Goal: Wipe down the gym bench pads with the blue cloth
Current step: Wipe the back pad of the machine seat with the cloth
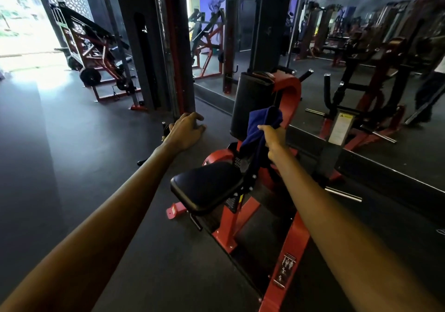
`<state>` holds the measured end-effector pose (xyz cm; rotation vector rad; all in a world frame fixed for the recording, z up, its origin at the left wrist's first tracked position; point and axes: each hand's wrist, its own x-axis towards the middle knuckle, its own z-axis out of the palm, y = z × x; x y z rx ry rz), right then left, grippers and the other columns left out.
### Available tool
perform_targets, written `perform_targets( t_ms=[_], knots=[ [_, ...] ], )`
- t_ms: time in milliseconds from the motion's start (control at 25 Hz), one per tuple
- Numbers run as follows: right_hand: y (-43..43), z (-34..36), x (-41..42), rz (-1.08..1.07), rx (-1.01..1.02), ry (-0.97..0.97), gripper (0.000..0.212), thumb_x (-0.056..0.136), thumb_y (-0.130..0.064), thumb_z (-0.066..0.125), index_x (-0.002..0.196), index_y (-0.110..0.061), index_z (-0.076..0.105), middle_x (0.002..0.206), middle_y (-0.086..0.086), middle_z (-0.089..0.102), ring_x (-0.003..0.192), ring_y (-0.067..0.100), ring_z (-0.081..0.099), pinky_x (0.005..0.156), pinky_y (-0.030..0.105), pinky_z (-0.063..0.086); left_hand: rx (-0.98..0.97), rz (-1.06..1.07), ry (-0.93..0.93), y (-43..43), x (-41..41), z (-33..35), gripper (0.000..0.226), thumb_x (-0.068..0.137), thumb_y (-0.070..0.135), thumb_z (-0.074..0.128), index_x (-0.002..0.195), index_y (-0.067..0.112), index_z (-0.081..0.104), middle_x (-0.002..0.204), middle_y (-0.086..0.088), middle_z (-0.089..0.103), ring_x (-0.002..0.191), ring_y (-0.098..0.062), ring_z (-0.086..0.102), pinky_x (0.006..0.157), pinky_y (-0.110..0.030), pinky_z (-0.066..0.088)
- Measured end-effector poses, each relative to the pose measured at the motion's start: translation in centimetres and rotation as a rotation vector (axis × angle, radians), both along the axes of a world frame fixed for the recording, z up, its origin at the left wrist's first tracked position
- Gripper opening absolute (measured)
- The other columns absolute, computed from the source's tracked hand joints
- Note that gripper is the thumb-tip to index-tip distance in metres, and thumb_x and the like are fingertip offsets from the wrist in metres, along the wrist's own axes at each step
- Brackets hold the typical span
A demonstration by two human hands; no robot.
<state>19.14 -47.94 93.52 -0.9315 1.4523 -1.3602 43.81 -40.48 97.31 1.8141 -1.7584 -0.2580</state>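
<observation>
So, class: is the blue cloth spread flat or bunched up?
Bunched up. The right hand grips the blue cloth as a crumpled wad, one end hanging loose below the hand.

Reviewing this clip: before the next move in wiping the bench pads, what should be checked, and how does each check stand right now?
1. Grip: right hand holds blue cloth: ok.
2. Spare hand: left hand holds nothing, fingers relaxed: ok.
3. Contact: blue cloth touching back pad: cannot tell.
4. Access: seat pad has nothing lying on it: ok.
5. Cleanliness of both pads: cannot tell.
</observation>
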Motion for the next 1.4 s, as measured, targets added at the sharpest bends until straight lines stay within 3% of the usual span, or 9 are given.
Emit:
perform_targets(
  t_ms=[120, 280, 400, 640, 760, 920, 1000, 1160, 1400],
  knots=[
    [-3.2, -0.6, 1.4, -0.030, 0.013, 0.007, 0.033, 0.086, -0.013, 0.072, 0.117, -0.005, 0.063, 0.091, 0.004, 0.066, 0.092, 0.027, 0.065, 0.080, 0.037, 0.054, 0.014, -0.041, -0.019, -5.2, 2.0, -0.4, 0.034, 0.102, 0.035, 0.055, 0.133, 0.023, 0.059, 0.142, -0.010, 0.051, 0.133, -0.032, 0.048, 0.116, -0.053, 0.027],
    [-8.0, -1.2, 3.3, -0.103, 0.011, 0.023, 0.020, 0.086, -0.017, 0.073, 0.102, -0.017, 0.060, 0.086, 0.000, 0.063, 0.092, 0.026, 0.065, 0.090, 0.042, 0.056, 0.002, -0.132, -0.018, -13.2, 4.3, -0.4, 0.033, 0.102, 0.034, 0.055, 0.132, 0.023, 0.062, 0.143, -0.009, 0.051, 0.132, -0.030, 0.048, 0.114, -0.049, 0.024],
    [-11.7, -1.0, 5.4, -0.222, -0.020, 0.005, 0.026, 0.088, -0.012, 0.071, 0.110, -0.013, 0.059, 0.088, -0.001, 0.062, 0.087, 0.020, 0.063, 0.085, 0.039, 0.055, -0.036, -0.251, -0.011, -20.0, 6.0, -0.4, 0.029, 0.101, 0.034, 0.056, 0.127, 0.024, 0.064, 0.141, -0.007, 0.054, 0.130, -0.027, 0.051, 0.113, -0.051, 0.031],
    [-16.7, -0.7, 8.7, -0.504, -0.067, 0.041, 0.019, 0.091, -0.010, 0.068, 0.105, -0.012, 0.056, 0.082, -0.007, 0.058, 0.090, 0.020, 0.061, 0.077, 0.033, 0.047, -0.037, -0.433, 0.053, -31.0, 7.8, 0.9, 0.021, 0.096, 0.033, 0.056, 0.110, 0.025, 0.069, 0.122, -0.005, 0.066, 0.118, -0.029, 0.059, 0.107, -0.058, 0.039],
    [-18.6, -0.4, 9.6, -0.626, -0.104, 0.110, 0.034, 0.090, -0.010, 0.069, 0.123, -0.007, 0.062, 0.098, 0.001, 0.065, 0.096, 0.023, 0.065, 0.077, 0.032, 0.049, -0.022, -0.491, 0.084, -35.2, 6.6, 1.3, 0.019, 0.094, 0.033, 0.059, 0.105, 0.024, 0.071, 0.120, -0.006, 0.068, 0.115, -0.030, 0.061, 0.104, -0.050, 0.042],
    [-21.6, -0.8, 10.0, -0.753, -0.223, 0.199, 0.045, 0.090, -0.011, 0.070, 0.133, -0.009, 0.058, 0.104, -0.002, 0.063, 0.095, 0.016, 0.063, 0.075, 0.023, 0.051, -0.043, -0.663, 0.104, -41.8, 3.7, 0.6, 0.026, 0.077, 0.051, 0.045, 0.092, 0.038, 0.063, 0.112, -0.005, 0.068, 0.106, -0.030, 0.064, 0.100, -0.058, 0.047],
    [-23.0, -1.3, 10.3, -0.809, -0.241, 0.194, 0.042, 0.089, -0.008, 0.070, 0.130, -0.007, 0.059, 0.104, -0.001, 0.065, 0.094, 0.014, 0.064, 0.072, 0.018, 0.050, -0.018, -0.703, 0.119, -44.4, 2.1, 0.5, 0.026, 0.084, 0.047, 0.047, 0.098, 0.035, 0.066, 0.112, -0.004, 0.068, 0.106, -0.030, 0.064, 0.101, -0.058, 0.046],
    [-24.5, -2.4, 10.8, -0.916, -0.243, 0.216, 0.046, 0.089, -0.012, 0.073, 0.132, -0.005, 0.057, 0.120, 0.009, 0.069, 0.111, 0.025, 0.067, 0.091, 0.036, 0.055, -0.081, -0.790, 0.171, -46.8, 0.5, 1.5, 0.030, 0.098, 0.036, 0.048, 0.118, 0.023, 0.064, 0.122, -0.008, 0.065, 0.113, -0.029, 0.062, 0.104, -0.059, 0.044],
    [-25.4, -1.8, 11.7, -1.089, -0.247, 0.191, 0.038, 0.092, -0.016, 0.073, 0.128, -0.010, 0.062, 0.106, 0.001, 0.067, 0.100, 0.018, 0.067, 0.081, 0.029, 0.051, -0.147, -1.058, 0.167, -51.3, -2.0, 2.8, 0.045, 0.102, 0.038, 0.045, 0.125, 0.008, 0.068, 0.121, -0.018, 0.068, 0.113, -0.034, 0.063, 0.098, -0.042, 0.049]
  ],
)
